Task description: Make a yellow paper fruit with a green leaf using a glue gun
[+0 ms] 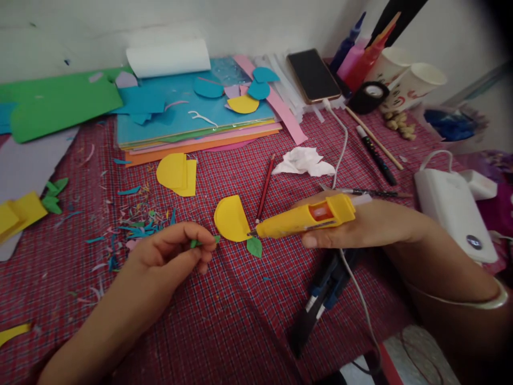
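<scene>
My right hand [360, 227] is wrapped round a yellow hot glue gun [296, 218] with a clear glue stick at its back. The gun's metal nozzle meets the lower right corner of a rounded yellow paper piece [231, 218], where a green paper leaf [255, 247] sticks out below. To the left, my left hand [176, 251] pinches a small green paper leaf [195, 243] between thumb and fingers, partly hidden by them. Whether glue is coming from the nozzle is too small to see.
Paper scraps [140, 227] litter the cloth at left. Behind lie stacked coloured sheets [168, 120], yellow cutouts [176, 174], a red pencil [265, 188] and crumpled tissue [303, 161]. A phone [313, 75], paper cups [419, 88], a white box [452, 214] and a black stapler-like tool [320, 299] are at right.
</scene>
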Demonstrator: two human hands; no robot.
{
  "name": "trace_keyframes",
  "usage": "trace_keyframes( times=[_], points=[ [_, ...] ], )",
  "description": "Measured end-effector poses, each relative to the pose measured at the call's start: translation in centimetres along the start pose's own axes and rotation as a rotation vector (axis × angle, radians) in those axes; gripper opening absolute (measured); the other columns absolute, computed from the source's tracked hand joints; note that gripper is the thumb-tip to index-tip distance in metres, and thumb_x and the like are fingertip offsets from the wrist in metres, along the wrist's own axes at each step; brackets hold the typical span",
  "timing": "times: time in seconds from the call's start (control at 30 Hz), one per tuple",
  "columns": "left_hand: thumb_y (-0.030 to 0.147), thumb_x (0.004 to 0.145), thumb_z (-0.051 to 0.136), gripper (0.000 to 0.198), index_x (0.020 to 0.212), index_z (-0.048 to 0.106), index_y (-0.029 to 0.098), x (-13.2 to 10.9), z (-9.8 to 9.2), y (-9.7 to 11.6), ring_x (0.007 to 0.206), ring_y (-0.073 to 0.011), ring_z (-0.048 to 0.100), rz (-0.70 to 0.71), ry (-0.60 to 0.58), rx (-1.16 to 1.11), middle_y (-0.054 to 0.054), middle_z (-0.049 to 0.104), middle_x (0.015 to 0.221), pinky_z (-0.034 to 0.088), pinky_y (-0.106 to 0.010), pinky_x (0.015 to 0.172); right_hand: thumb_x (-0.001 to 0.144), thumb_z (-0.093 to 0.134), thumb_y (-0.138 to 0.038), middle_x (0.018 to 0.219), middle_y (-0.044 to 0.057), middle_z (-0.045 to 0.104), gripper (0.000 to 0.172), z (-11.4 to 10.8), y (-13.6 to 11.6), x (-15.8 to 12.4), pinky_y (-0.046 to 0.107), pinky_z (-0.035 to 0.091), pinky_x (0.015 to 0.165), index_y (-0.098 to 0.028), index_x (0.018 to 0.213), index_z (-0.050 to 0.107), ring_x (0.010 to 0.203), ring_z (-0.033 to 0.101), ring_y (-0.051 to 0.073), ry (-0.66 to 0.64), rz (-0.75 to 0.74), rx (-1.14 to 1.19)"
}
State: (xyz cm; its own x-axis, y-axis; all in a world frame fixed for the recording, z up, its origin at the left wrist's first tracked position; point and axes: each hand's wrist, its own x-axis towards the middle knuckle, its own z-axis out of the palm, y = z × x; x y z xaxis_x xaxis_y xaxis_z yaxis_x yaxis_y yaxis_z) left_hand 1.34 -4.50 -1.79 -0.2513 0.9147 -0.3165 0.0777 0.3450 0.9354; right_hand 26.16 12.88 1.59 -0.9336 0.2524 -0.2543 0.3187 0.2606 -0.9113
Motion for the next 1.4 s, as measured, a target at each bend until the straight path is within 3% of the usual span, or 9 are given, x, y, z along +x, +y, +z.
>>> trace_keyframes(
  times=[0.2, 0.5, 0.8, 1.07, 1.27, 1.4],
  points=[
    [0.013, 0.076, 0.061, 0.021, 0.086, 0.072, 0.027, -0.2, 0.7, 0.6, 0.073, -0.0096, 0.069, 0.193, 0.064, 0.158, 0.004, 0.074, 0.079, 0.055, -0.017, 0.068, 0.088, 0.062, -0.032, 0.078, 0.0, 0.066, 0.018, 0.1, 0.5, 0.3, 0.018, 0.049, 0.06, -0.014, 0.093, 0.065, 0.067, 0.059, 0.01, -0.025, -0.059, -0.007],
    [0.022, 0.083, 0.063, 0.013, 0.089, 0.07, 0.031, -0.3, 0.5, 0.5, 0.072, -0.0078, 0.071, 0.37, 0.137, 0.36, 0.008, 0.075, 0.082, 0.055, -0.014, 0.065, 0.087, 0.063, -0.029, 0.079, 0.0, 0.068, 0.015, 0.1, 0.6, 0.3, 0.017, 0.049, 0.06, -0.015, 0.091, 0.064, 0.066, 0.061, 0.01, -0.009, -0.04, -0.015],
    [0.018, 0.086, 0.06, 0.014, 0.091, 0.067, 0.029, -0.5, -0.1, 0.3, 0.095, -0.0158, 0.059, 0.563, 0.194, 0.602, 0.0, 0.058, 0.102, 0.049, -0.031, 0.079, 0.087, 0.065, -0.031, 0.08, 0.0, 0.069, 0.017, 0.2, 0.5, 0.2, 0.018, 0.049, 0.06, -0.015, 0.091, 0.065, 0.067, 0.063, 0.01, -0.003, -0.019, -0.011],
    [0.016, 0.087, 0.06, 0.014, 0.092, 0.064, 0.027, -0.5, 0.0, -0.2, 0.083, -0.0114, 0.06, 0.537, 0.164, 0.518, 0.004, 0.062, 0.092, 0.048, -0.027, 0.078, 0.087, 0.063, -0.029, 0.078, -0.001, 0.068, 0.014, 0.2, 0.6, 0.2, 0.017, 0.049, 0.059, -0.015, 0.09, 0.065, 0.066, 0.061, 0.009, 0.004, -0.01, -0.008],
    [0.016, 0.085, 0.063, 0.014, 0.094, 0.063, 0.028, -0.6, 0.3, -0.6, 0.077, -0.0111, 0.063, 0.453, 0.17, 0.427, 0.005, 0.065, 0.087, 0.05, -0.023, 0.065, 0.087, 0.062, -0.028, 0.071, -0.001, 0.065, 0.014, 0.1, 0.7, 0.2, 0.018, 0.048, 0.057, -0.014, 0.083, 0.064, 0.062, 0.058, 0.01, 0.007, -0.009, -0.072],
    [0.014, 0.086, 0.062, 0.013, 0.088, 0.062, 0.026, -0.5, 0.4, -0.3, 0.082, -0.0111, 0.063, 0.485, 0.151, 0.427, 0.005, 0.065, 0.089, 0.051, -0.025, 0.071, 0.088, 0.063, -0.027, 0.079, 0.0, 0.07, 0.014, 0.0, 0.6, 0.2, 0.017, 0.05, 0.061, -0.014, 0.089, 0.066, 0.066, 0.063, 0.01, -0.003, -0.029, -0.064]
  ],
)
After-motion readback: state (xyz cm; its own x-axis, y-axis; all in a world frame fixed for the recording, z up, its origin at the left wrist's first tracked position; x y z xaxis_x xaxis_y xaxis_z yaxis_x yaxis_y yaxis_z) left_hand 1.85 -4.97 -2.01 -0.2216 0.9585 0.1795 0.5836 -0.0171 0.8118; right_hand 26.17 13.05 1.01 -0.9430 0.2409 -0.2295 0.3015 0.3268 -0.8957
